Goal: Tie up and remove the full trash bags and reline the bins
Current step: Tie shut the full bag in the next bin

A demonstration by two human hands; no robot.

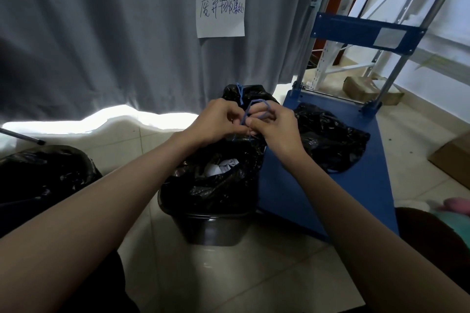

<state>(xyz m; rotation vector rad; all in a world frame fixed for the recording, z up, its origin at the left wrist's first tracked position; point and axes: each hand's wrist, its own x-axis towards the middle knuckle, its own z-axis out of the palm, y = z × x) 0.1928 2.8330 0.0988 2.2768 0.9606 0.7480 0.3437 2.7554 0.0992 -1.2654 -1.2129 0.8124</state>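
Note:
A black bin [211, 229] stands on the floor in the middle, lined with a full black trash bag [216, 185] that shows white paper inside. Above its mouth my left hand [216, 122] and my right hand [274, 129] meet and pinch the bag's blue drawstring [254, 107], which loops over my right fingers. Behind my hands sits a tied black bag [244, 93] with a blue string knot. Another black bag [328, 140] lies on the blue cart.
A blue platform cart [356, 185] with an upright handle stands right of the bin. A second bin with a black liner [45, 170] is at the left. A grey curtain [101, 33] with a paper sign hangs behind. A cardboard box [455, 157] lies at the right edge.

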